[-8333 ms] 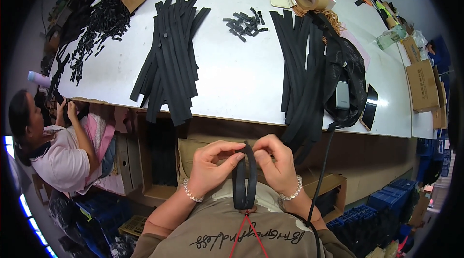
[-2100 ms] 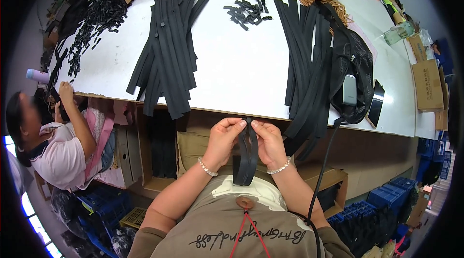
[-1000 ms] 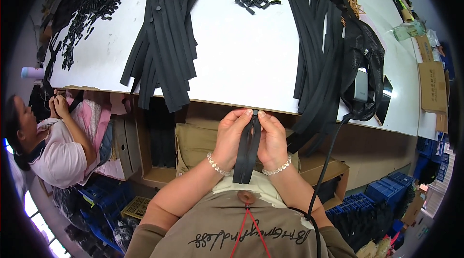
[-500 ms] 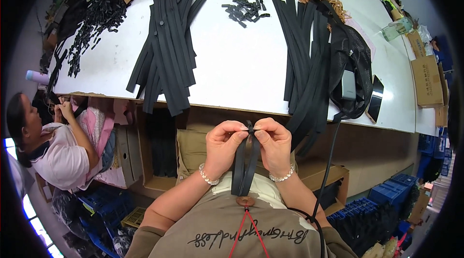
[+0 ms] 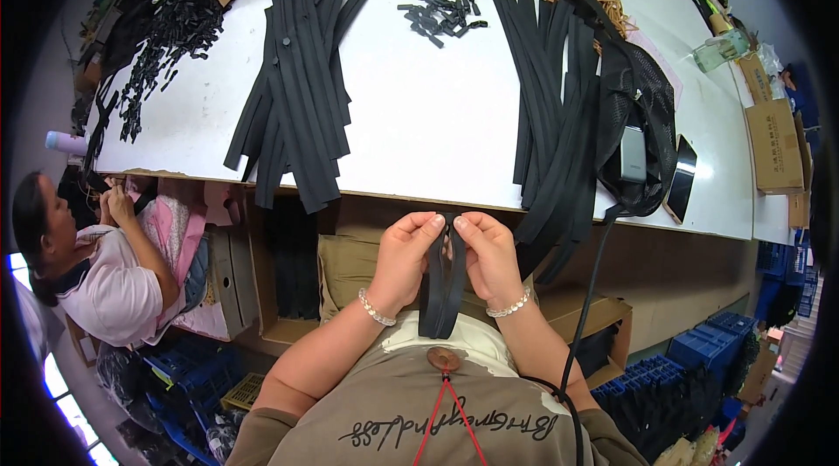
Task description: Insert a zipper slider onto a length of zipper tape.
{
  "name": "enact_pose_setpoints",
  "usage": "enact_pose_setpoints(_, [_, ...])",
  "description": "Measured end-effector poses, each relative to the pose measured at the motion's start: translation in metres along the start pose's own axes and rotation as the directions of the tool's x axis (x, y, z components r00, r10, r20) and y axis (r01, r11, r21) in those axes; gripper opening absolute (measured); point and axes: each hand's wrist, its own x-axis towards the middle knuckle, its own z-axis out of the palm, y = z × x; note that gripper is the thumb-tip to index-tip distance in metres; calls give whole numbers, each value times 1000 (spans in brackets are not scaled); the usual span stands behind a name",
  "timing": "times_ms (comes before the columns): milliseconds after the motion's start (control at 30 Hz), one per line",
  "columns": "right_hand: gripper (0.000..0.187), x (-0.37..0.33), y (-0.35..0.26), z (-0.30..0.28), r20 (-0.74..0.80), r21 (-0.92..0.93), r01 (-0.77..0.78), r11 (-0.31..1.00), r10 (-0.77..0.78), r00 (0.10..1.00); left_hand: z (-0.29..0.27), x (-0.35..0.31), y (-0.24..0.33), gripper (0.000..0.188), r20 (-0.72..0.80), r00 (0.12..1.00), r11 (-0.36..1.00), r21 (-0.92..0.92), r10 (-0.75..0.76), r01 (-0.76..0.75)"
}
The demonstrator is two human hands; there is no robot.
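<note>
Black strips [image 5: 301, 90] lie crossed on the white table [image 5: 419, 134], left of small black pieces [image 5: 450, 19]; rightward come a second strip heap [image 5: 551, 99], overhanging the edge, and a mesh bag [image 5: 645, 90]. Below, the left hand [image 5: 406, 255] and right hand [image 5: 489, 258] pinch a folded black strip [image 5: 440, 324] by its top.

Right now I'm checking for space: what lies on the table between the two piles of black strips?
In the head view, small black pieces lie heaped between the left pile and right pile, toward their far ends, on white tabletop.
</note>
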Motion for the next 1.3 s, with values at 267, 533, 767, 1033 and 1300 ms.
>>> enact_pose_setpoints(267, [11,9,4,4,-11,150,-106,983,109,994,5,7,1,11,-57,998,998,-60,-31,28])
enact_pose_setpoints(533, [8,11,10,9,-141,198,-46,979,75,987,10,13,-3,8,-126,992,996,-83,-25,15])
enact_pose_setpoints(767, [8,12,8,9,-105,173,-31,984,49,993,10,13,-5,8,-116,993,996,-93,-12,1])
enact_pose_setpoints(1033, [7,-11,-18,12,120,42,-19,999,14,993,5,-14,32,6,129,988,956,270,84,-117])
enact_pose_setpoints(1300, [8,-27,-40,31,327,-74,393,917,-350,878,30,-44,62,8,297,902,849,338,314,-407])
